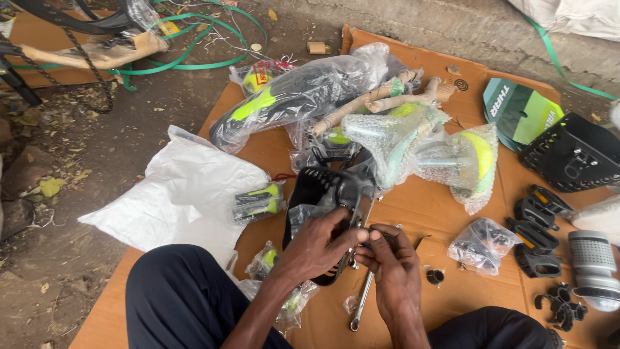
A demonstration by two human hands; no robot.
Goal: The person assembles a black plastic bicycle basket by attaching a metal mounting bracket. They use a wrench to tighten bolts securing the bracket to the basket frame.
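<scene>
I've got both hands low centre on the cardboard sheet. Left hand clamps the black plastic guard; right hand, just at its three o'clock, pinches a small metal fitting against it. A spanner lies at six o'clock, touching cardboard.

- Soft, even daylight, no hard shadows
- Mild glare on plastic wrap and white sack
- Slight softness, wide-angle bend at edges
</scene>
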